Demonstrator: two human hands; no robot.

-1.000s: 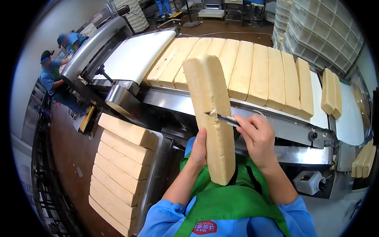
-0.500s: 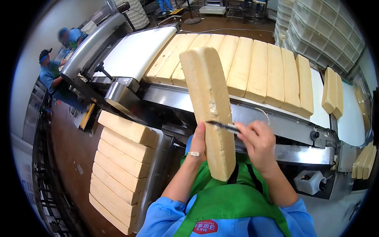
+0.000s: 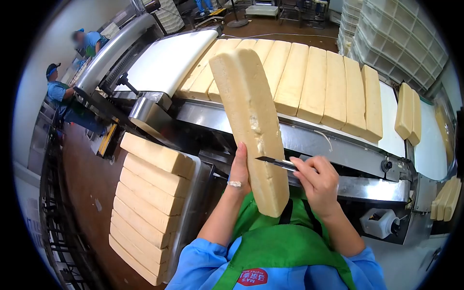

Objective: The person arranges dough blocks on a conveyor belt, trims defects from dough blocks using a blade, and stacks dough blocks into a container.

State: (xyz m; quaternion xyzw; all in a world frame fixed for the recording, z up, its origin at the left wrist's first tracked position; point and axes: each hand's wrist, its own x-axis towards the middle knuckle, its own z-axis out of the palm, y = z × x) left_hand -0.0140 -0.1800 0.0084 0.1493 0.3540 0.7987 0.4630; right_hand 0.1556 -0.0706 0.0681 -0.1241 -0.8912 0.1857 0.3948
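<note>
Gripping the long pale block [image 3: 251, 121] along its side, the left hand [image 3: 239, 171] holds it tilted before the green apron [image 3: 285, 246], while the right hand [image 3: 319, 181] pinches a knife [image 3: 278, 163] whose dark tip lies at the block's pitted face. Similar blocks [image 3: 313, 84] line the conveyor [image 3: 164, 63] beyond; others sit in a tray [image 3: 187, 198] at left.

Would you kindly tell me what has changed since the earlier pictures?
The right hand has moved the knife down the held block toward its lower end. A pale scrap now sits at the base of the left hand. Both hands keep their holds, and the blocks on the conveyor look unchanged.
</note>
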